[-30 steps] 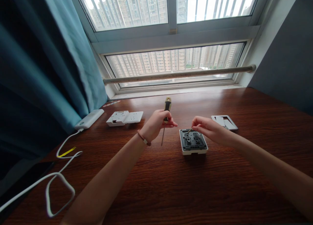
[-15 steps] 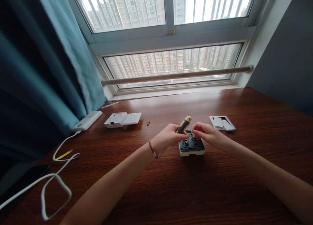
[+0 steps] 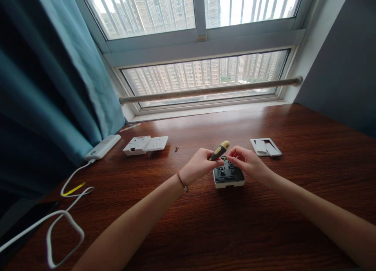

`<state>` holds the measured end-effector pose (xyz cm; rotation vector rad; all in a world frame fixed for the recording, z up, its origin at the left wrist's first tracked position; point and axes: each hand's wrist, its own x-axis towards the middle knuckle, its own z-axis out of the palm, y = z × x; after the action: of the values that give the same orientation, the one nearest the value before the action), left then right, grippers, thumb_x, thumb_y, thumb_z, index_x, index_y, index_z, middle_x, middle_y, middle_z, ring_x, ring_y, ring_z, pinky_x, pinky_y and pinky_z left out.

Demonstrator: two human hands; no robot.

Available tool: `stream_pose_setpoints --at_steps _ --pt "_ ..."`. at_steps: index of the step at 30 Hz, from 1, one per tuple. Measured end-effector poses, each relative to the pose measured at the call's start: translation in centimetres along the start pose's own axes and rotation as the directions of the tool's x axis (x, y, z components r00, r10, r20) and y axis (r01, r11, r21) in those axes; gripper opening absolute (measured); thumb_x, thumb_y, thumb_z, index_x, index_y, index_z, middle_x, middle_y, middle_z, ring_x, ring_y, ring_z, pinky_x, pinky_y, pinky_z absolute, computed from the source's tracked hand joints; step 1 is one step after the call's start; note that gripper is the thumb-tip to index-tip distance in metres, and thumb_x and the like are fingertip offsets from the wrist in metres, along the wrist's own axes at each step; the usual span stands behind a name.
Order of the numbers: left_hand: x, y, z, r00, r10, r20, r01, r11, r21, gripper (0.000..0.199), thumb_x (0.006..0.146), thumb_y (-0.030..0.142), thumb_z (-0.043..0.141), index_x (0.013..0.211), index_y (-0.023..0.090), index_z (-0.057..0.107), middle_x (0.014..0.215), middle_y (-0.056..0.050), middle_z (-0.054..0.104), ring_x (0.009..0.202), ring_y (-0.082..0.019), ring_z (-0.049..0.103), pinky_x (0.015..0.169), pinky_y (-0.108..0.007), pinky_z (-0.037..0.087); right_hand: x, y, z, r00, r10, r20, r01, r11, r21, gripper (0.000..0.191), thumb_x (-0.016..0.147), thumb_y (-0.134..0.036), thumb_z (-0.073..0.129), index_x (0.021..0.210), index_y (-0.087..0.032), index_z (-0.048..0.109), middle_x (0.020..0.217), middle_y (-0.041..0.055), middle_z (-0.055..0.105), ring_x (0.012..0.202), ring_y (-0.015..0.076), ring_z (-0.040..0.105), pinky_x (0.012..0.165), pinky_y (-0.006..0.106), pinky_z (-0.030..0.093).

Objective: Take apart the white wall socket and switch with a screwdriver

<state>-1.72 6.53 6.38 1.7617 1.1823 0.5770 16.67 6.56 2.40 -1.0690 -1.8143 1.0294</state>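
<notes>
A screwdriver with a dark grey and yellow handle [image 3: 219, 150] is held in my left hand [image 3: 197, 165], its handle tilted up to the right. My right hand [image 3: 245, 161] is pinched close to the left fingertips; what it holds is too small to make out. Both hands are over the back part of a square switch box [image 3: 229, 176], which has a white base and a dark grey top with two raised mechanisms. The fingers partly hide the box's rear edge.
A white frame [image 3: 275, 154] with loose white plates lies at the right. Small screws [image 3: 176, 149] and a white socket unit [image 3: 137, 145] are on the left. Farther left are a white power adapter [image 3: 103, 147], a white cable [image 3: 68, 213] and a yellow strip [image 3: 74, 188].
The whole view has shifted slightly. My right fingertips have moved a little left, closer to my left fingertips, and the screwdriver handle leans somewhat more to the right.
</notes>
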Motion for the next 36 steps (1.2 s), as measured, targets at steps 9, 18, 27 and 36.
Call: stream_pose_setpoints --at_steps 9,18,27,36 --pt "3.3 -6.6 -7.8 0.898 -0.065 -0.434 0.379 0.617 0.69 0.029 0.077 0.035 0.047 0.083 0.014 0.066 0.083 -0.013 0.068 0.079 -0.024 0.062 0.063 -0.026 0.04 0.5 0.8 -0.6 0.99 0.015 -0.138 -0.027 0.996 -0.087 0.023 0.08 -0.038 0.053 0.074 -0.017 0.056 0.067 0.001 0.057 0.061 0.015 0.052 0.059 0.027 0.041" --pt "4.4 -11.0 -9.9 0.858 -0.23 -0.458 0.508 0.5 0.701 0.033 0.074 0.036 0.052 0.094 0.013 0.063 0.095 -0.015 0.067 0.087 -0.026 0.064 0.065 -0.026 0.045 0.4 0.9 -0.7 0.993 0.025 -0.119 -0.034 0.996 -0.081 0.023 0.08 -0.038 0.053 0.073 -0.017 0.056 0.066 0.0013 0.057 0.062 0.0155 0.052 0.059 0.028 0.041" --pt "4.2 -10.4 -9.6 0.847 -0.257 -0.465 0.531 0.451 0.718 0.033 0.074 0.037 0.054 0.096 0.014 0.063 0.1 -0.015 0.067 0.091 -0.026 0.063 0.072 -0.027 0.046 0.5 0.9 -1.0 0.991 -0.002 -0.132 -0.015 0.992 -0.122 0.023 0.08 -0.039 0.053 0.073 -0.017 0.057 0.066 0.0016 0.058 0.062 0.0154 0.052 0.059 0.028 0.042" --pt "3.9 -9.9 -9.1 0.836 -0.254 -0.486 0.547 0.45 0.706 0.031 0.075 0.035 0.053 0.095 0.013 0.062 0.1 -0.018 0.066 0.09 -0.029 0.063 0.072 -0.031 0.047 0.6 1.0 -1.1 0.99 -0.005 -0.142 -0.014 0.991 -0.131 0.026 0.079 -0.042 0.054 0.072 -0.017 0.058 0.065 0.0018 0.059 0.061 0.0157 0.053 0.059 0.028 0.042"
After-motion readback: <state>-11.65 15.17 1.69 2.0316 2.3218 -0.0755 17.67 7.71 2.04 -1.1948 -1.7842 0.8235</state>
